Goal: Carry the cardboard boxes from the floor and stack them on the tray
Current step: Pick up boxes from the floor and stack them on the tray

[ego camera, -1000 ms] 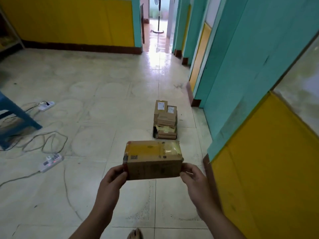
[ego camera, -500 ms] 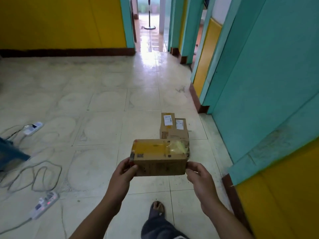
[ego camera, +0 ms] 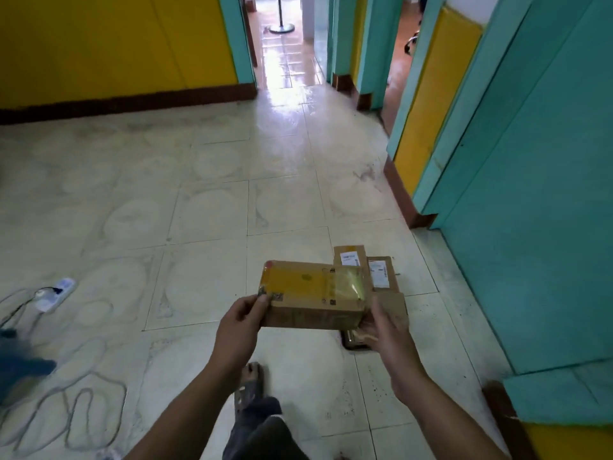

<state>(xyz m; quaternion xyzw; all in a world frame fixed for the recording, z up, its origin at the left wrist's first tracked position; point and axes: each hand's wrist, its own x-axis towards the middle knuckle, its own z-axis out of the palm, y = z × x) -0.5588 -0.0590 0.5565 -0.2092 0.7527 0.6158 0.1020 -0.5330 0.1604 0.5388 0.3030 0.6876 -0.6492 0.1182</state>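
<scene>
Head cam, near to far: a sandalled foot [ego camera: 249,381] steps at bottom centre of frame. Just above it, left hand [ego camera: 239,323] and right hand [ego camera: 384,330] each clamp one end of a taped cardboard box [ego camera: 315,295], carried level in mid-frame. Behind the box & right hand sits the stack of boxes [ego camera: 374,272] on a dark tray [ego camera: 355,341], mostly hidden, prob. two layers. Power strip [ego camera: 54,293] w/ cables lies at left edge. Fan base [ego camera: 281,27] at top centre.
</scene>
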